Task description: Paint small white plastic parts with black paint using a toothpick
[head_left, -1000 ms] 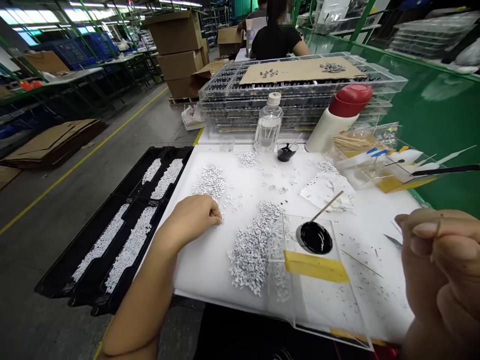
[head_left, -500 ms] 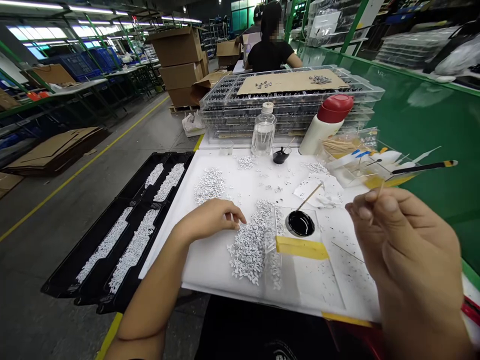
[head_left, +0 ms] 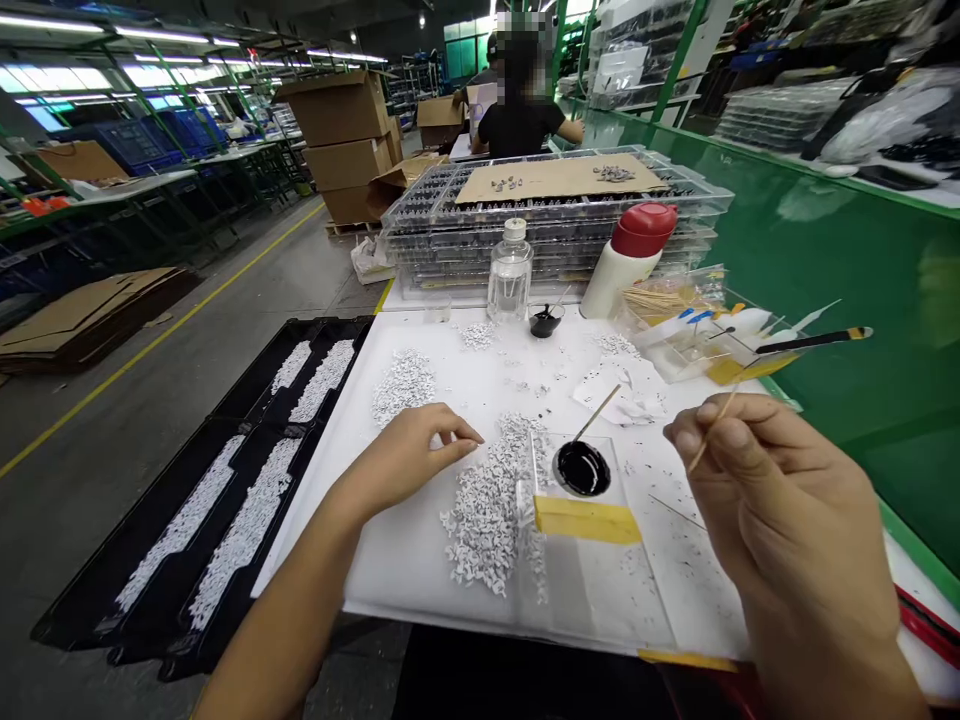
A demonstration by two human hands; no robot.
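Observation:
My left hand (head_left: 409, 455) rests on the white work board (head_left: 420, 540), fingers curled with the fingertips pinched at the edge of a heap of small white parts (head_left: 487, 510). What it pinches is too small to see. My right hand (head_left: 757, 500) is raised near the camera, closed on a thin wooden stick (head_left: 712, 428). A round dish of black paint (head_left: 581, 468) with a stick leaning in it sits on a clear sheet between my hands. A second heap of white parts (head_left: 403, 382) lies farther back.
Black trays (head_left: 225, 500) with rows of white parts lie left of the board. At the back stand a clear bottle (head_left: 509, 275), a small black dish (head_left: 545, 320), a red-capped white bottle (head_left: 626, 258) and stacked clear trays (head_left: 555, 215). A brush (head_left: 814, 340) rests at right. A person works beyond.
My left hand slid from the far heap to the near heap. My right hand moved left and forward with the stick. The camera tilted slightly.

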